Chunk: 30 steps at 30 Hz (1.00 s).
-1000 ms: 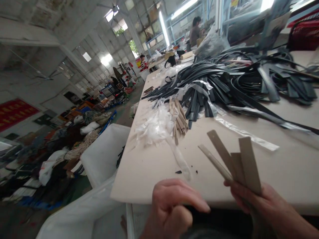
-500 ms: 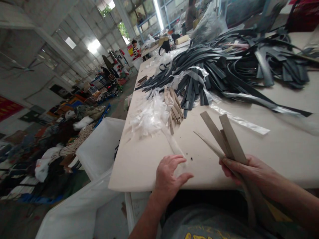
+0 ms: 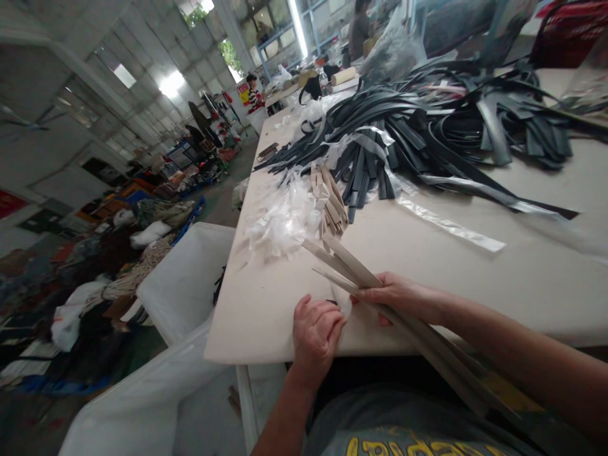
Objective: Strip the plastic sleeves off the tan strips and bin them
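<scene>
My right hand (image 3: 396, 296) is closed round a bundle of long tan strips (image 3: 351, 269) that slant from my lap up to the left over the table. Their upper ends point at a small pile of short tan strips (image 3: 329, 201). My left hand (image 3: 316, 332) rests at the near table edge with fingers curled, pinching a clear plastic sleeve (image 3: 341, 299) that lies on the tabletop. A heap of crumpled clear plastic (image 3: 285, 218) lies just beyond both hands.
A large tangle of black straps (image 3: 427, 133) covers the far part of the beige table (image 3: 475, 278). A long clear plastic strip (image 3: 451, 223) lies to the right. White bins (image 3: 185, 278) stand left of the table. People work at far tables.
My right hand swung the tan strips down and leftwards, from upright to slanting low over the table. My left hand went from open on the table to curled on the plastic sleeve.
</scene>
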{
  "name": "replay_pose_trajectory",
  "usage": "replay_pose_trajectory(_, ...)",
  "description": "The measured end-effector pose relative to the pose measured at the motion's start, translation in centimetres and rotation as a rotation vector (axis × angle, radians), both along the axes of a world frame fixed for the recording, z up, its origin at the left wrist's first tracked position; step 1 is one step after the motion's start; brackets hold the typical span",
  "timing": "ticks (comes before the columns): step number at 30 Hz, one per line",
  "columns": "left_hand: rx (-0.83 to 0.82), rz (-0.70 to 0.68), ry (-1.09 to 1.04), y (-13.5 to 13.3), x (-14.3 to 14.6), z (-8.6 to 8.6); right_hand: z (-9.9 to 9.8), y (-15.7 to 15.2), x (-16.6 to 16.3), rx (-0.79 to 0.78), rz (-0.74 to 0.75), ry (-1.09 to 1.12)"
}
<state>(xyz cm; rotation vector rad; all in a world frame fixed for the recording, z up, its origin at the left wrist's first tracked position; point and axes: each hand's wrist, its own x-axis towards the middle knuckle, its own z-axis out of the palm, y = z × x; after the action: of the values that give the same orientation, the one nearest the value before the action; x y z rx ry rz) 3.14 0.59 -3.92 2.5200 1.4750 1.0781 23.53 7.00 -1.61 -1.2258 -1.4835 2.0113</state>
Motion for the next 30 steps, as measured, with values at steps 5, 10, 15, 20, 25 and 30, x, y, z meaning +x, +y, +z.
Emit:
replay_pose_trajectory(5,0.053,-0.062,0.019,-0.8,-0.3,0.4,0.0,0.8,-1.9,0.090,0.042,-0.037)
replay_pose_trajectory(10,-0.256,0.112,-0.463,-2.0,-0.9,0.3,0.4,0.6,-2.0,0.277,-0.002,-0.118)
replay_pose_trajectory(15,-0.934,0.098,-0.952,-1.4,-0.2,1.3,1.7,-0.4,-1.5,0.396,0.006,-0.137)
replay_pose_trajectory(20,-1.245,-0.009,-1.042,-0.3,1.9,2.1,1.8,-1.1,-1.4,0.453,0.035,-0.121)
replay_pose_trajectory(25,-1.016,0.127,-1.390,1.9,1.2,2.1,2.1,-2.1,0.6,0.519,-0.095,-0.172)
replay_pose_trajectory(30,-0.647,0.233,-1.711,3.9,-0.3,3.1,0.9,-5.2,3.5,0.513,-0.238,-0.254)
